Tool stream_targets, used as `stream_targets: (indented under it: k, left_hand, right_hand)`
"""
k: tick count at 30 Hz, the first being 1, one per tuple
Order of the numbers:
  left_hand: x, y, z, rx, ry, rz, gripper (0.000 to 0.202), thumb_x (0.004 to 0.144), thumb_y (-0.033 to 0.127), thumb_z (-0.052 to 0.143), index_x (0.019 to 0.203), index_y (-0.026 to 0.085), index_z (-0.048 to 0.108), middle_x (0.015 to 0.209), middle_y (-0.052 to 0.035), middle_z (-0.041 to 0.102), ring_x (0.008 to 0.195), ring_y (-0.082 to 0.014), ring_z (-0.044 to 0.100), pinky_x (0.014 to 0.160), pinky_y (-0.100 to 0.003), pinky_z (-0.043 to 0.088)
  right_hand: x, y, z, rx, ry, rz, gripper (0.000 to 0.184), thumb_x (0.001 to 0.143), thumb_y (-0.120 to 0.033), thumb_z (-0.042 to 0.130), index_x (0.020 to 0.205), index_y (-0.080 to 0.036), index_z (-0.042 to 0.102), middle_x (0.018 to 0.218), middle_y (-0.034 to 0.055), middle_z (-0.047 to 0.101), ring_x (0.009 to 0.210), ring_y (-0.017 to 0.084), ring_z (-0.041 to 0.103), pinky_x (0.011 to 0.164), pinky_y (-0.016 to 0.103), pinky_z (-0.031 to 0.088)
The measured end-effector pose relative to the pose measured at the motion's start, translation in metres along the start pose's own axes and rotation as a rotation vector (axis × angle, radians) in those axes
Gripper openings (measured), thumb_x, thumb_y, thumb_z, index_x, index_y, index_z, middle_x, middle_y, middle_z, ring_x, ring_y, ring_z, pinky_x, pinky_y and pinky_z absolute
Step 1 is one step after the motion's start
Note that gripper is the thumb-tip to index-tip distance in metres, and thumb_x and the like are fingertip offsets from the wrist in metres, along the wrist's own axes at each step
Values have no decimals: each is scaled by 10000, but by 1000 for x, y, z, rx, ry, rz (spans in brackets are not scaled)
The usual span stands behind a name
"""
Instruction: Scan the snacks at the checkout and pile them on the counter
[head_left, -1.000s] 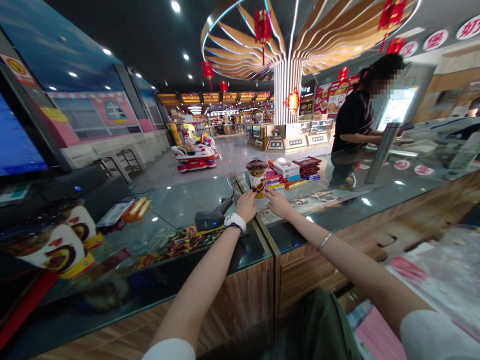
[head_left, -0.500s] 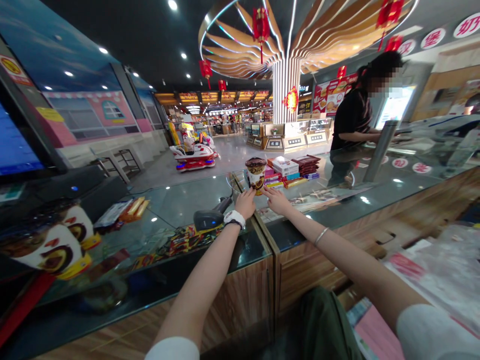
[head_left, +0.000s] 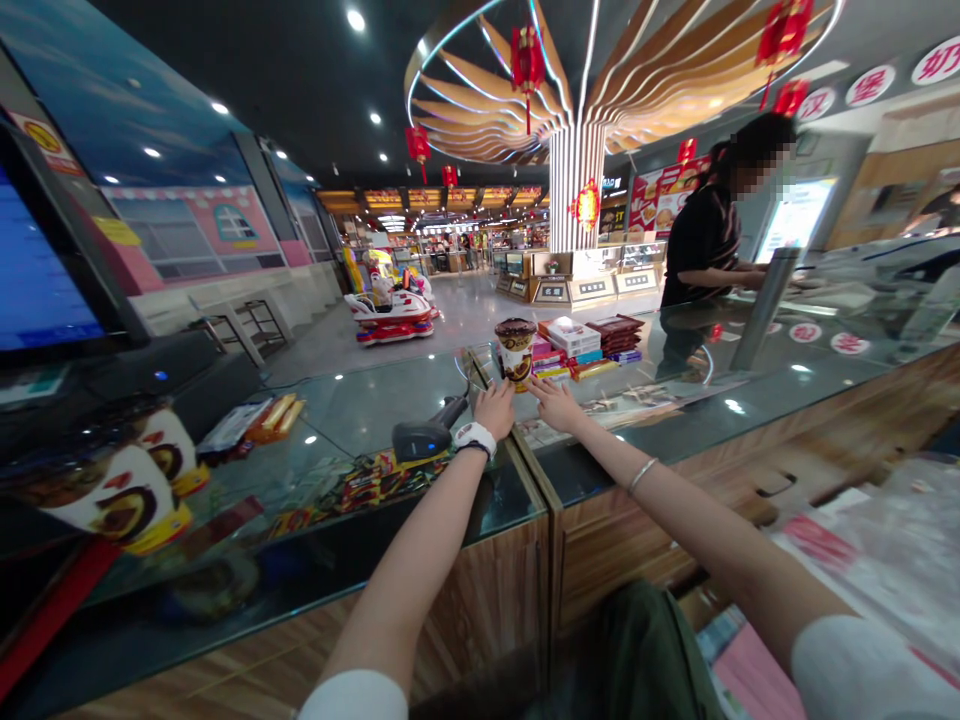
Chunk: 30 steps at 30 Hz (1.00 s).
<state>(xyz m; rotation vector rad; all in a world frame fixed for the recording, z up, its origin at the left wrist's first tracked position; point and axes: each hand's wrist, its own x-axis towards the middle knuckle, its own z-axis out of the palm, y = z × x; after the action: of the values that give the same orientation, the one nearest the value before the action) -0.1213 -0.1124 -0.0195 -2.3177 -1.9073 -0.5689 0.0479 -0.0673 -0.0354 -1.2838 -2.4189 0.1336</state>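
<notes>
A tub of Dove chocolates with a dark lid stands upright on the glass counter, close to the seam between two sections. My left hand reaches to its lower left, fingers stretched forward. From the right, my right hand has its fingers extended to the tub's base. Fingertips of both hands are at or against the tub's bottom; firm contact is hard to make out. Neither hand is wrapped around it. Beside my left wrist lies a black barcode scanner. Boxes and packets of sweets sit right behind my right hand.
Two similar tubs stand at the near left, by a monitor. Wrapped bars lie on the left counter. A metal post rises at the right, near a person in black. Plastic bags fill the lower right.
The view has shifted slightly, so the scene sits a little further right and lower. My fingers look slightly more spread, while the tub stays in the same place on the counter.
</notes>
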Motion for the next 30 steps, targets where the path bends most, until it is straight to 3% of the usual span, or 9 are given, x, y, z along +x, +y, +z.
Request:
stream_targets:
  k: [7, 11, 15, 22, 30]
  left_hand:
    - [-13, 19, -13, 83, 80, -54, 500, 1009, 248, 317, 1476, 120, 440, 1589, -147, 380, 1464, -328, 347, 1191, -538, 312]
    - [-26, 32, -38, 133, 111, -45, 506, 1016, 248, 319, 1493, 107, 418, 1597, -125, 373, 1460, -297, 362, 1195, -465, 333]
    - [-53, 31, -68, 183, 213, -39, 494, 1012, 247, 330, 1481, 142, 444, 1595, -92, 384, 1467, -294, 353, 1207, -490, 312]
    - [-128, -13, -112, 243, 315, -143, 496, 973, 236, 401, 1462, 170, 464, 1577, -109, 411, 1465, -297, 362, 1203, -526, 304]
    - [-222, -70, -139, 338, 386, -312, 509, 943, 245, 425, 1437, 133, 471, 1556, -150, 430, 1453, -312, 378, 1197, -539, 300]
  right_hand:
    - [-15, -13, -10, -55, 70, 1, 685, 871, -96, 405, 1548, -184, 353, 1613, 63, 338, 1488, 291, 309, 1209, 566, 232]
    - [-22, -30, -20, -29, 130, -47, 662, 873, -151, 461, 1529, -160, 377, 1602, 87, 363, 1478, 288, 331, 1206, 533, 253]
    - [-25, -55, -31, 62, 223, -130, 644, 868, -174, 493, 1507, -192, 407, 1587, 86, 394, 1467, 265, 356, 1198, 516, 276]
    - [-33, -120, -27, 276, 266, -327, 616, 858, -213, 555, 1465, -223, 450, 1560, 83, 438, 1446, 256, 390, 1200, 537, 265]
    - [-37, -216, -7, 453, 190, -555, 635, 853, -199, 569, 1472, -240, 434, 1562, 95, 427, 1450, 250, 384, 1202, 539, 261]
